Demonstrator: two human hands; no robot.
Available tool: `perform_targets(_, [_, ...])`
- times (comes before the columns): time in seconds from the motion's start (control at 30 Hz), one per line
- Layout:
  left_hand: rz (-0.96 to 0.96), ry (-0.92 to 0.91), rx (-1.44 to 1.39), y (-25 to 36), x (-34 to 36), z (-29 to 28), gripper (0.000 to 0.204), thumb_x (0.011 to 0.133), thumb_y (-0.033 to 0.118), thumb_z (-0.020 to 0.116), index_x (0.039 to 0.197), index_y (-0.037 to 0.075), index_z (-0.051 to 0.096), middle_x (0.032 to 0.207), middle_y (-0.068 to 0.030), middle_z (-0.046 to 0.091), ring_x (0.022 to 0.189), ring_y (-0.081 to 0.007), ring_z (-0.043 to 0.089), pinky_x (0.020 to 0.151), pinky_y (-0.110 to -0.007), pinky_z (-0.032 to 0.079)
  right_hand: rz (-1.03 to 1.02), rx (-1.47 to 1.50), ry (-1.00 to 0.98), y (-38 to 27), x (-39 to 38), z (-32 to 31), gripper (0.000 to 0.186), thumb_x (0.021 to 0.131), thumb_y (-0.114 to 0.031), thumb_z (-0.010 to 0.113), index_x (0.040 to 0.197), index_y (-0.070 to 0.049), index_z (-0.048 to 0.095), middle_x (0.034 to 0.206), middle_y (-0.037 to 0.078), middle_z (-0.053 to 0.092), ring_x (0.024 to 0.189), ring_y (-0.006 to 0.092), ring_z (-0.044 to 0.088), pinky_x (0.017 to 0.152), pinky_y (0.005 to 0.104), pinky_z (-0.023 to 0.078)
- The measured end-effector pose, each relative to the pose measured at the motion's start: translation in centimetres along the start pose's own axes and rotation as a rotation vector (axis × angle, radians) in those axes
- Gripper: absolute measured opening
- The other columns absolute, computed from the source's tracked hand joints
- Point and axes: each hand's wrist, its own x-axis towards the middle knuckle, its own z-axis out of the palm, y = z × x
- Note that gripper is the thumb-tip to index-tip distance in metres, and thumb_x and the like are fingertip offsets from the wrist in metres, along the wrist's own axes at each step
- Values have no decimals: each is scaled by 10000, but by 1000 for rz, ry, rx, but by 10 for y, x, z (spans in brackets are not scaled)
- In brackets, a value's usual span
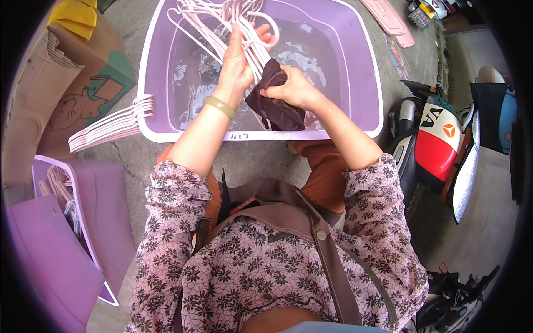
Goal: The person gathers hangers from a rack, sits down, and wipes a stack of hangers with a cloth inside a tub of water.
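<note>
Shirt (239, 266): flowered.
Left hand (237, 65): loosely curled round hangers (257, 55).
Right hand (294, 87): closed on dark cloth (272, 108) against them, above tub (356, 72).
Bunch (114, 123) on rim (327, 135): perhaps done; held hangers seem unfinished.

Looking down on grey concrete floor (250, 160), cracked well left of a red-and-white scooter (438, 150). Seeing a cardboard box (108, 64) far left of the scooter, a pink panel (388, 19) beyond it, dark machinery (461, 302) (too dim to name) nearer than it. Catching light on a silvery sheet (464, 175) right of it.
</note>
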Motion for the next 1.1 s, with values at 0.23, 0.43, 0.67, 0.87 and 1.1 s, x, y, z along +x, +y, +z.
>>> perform_targets(0.23, [-50, 0, 27, 11, 5, 9, 478, 902, 365, 508, 1173, -27, 469, 1018, -157, 568, 933, -251, 569, 926, -440, 470, -49, 39, -81, -11, -4, -2, 406, 648, -151, 730, 982, 23, 579, 876, 86, 642, 791, 143, 598, 744, 287, 485])
perform_targets(0.43, [-2, 93, -218, 40, 15, 1, 267, 852, 239, 610, 982, 14, 551, 930, -109, 614, 906, -239, 599, 876, -448, 496, -91, 127, -292, 5, -10, -10, 517, 681, -88, 745, 1134, 0, 511, 1033, 40, 602, 934, 92, 532, 833, 254, 424])
perform_targets(0.67, [63, 29, -186, 63, 24, -9, 147, 826, 111, 625, 907, -1, 575, 914, -147, 620, 880, -276, 617, 812, -410, 534, 101, 214, -430, -5, -5, 7, 373, 669, -71, 742, 1008, -17, 597, 866, 5, 624, 764, 81, 552, 711, 224, 443])
perform_targets(0.87, [-13, -6, -110, 67, 28, -12, 541, 839, 337, 609, 1180, -50, 447, 1062, -202, 566, 1017, -309, 559, 864, -443, 489, 62, 265, -294, -10, -7, 16, 250, 655, -111, 740, 859, -5, 642, 797, 37, 633, 700, 119, 581, 667, 257, 470])
perform_targets(1.1, [-163, -376, 326, 35, 3, -10, 588, 860, 168, 591, 1316, -34, 278, 1296, -292, 380, 1206, -374, 420, 1006, -489, 380, 35, 290, -138, -17, -13, 8, 219, 657, -113, 735, 815, 6, 641, 744, 50, 634, 677, 122, 594, 632, 260, 480])
